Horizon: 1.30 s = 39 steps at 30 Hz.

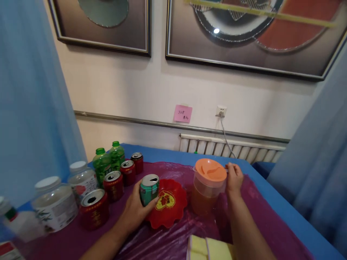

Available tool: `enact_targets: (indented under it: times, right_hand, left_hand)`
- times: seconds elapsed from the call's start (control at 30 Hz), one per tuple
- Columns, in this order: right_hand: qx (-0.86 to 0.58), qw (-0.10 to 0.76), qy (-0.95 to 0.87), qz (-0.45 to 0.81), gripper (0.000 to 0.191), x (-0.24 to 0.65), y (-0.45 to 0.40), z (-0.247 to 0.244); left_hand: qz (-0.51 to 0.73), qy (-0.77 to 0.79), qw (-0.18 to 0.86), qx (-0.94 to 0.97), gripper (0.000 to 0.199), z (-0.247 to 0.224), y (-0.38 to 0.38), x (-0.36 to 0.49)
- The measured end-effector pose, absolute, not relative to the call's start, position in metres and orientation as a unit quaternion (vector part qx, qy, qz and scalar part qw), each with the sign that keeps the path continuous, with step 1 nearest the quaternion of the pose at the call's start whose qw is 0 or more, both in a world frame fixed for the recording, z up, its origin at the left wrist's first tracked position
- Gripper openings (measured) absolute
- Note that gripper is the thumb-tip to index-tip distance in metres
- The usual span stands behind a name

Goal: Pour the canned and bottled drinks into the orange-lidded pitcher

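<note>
My left hand [138, 207] is wrapped round a green can [149, 190] with an open top, over the left part of a red scalloped plate [173, 207] with a yellow design. On the right, my right hand [234, 177] is closed on the handle of a clear pitcher [207, 191]. The pitcher has an orange lid and amber liquid inside, and it stands upright just right of the plate. The handle itself is mostly hidden by my fingers.
Several red cans [94, 209] stand at the left, beside green bottles [102, 166] and white-lidded jars [55, 204]. A folded yellow cloth [211, 249] lies at the front. Purple sheeting [159, 168] covers part of the blue table [300, 231]. A radiator [244, 151] is behind.
</note>
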State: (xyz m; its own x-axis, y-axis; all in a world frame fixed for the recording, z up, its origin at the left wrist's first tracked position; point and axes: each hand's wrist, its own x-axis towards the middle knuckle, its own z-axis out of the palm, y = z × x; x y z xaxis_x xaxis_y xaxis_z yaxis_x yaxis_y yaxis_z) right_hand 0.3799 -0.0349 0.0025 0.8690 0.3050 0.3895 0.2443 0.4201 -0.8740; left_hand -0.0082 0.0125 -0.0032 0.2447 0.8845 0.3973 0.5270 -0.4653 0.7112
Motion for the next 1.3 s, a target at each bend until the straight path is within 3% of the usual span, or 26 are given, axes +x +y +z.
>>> enact_targets:
  times: [0.23, 0.5, 0.93, 1.3]
  right_hand:
    - [-0.524, 0.762, -0.366, 0.100, 0.064, 0.383, -0.044, -0.021]
    - [-0.516, 0.740, -0.388, 0.189, 0.065, 0.398, -0.040, -0.037]
    - [-0.478, 0.778, -0.261, 0.312, 0.062, 0.381, -0.035, -0.032]
    - [-0.464, 0.792, -0.255, 0.305, 0.059, 0.367, -0.044, -0.006]
  left_hand:
    - [0.389, 0.514, 0.210, 0.735, 0.072, 0.040, 0.009, -0.006]
    - [0.379, 0.566, 0.189, 0.707, 0.078, 0.057, 0.005, -0.022]
    - [0.410, 0.501, 0.271, 0.712, 0.078, 0.021, 0.006, 0.041]
    - [0.354, 0.466, 0.232, 0.777, 0.069, -0.007, -0.002, 0.050]
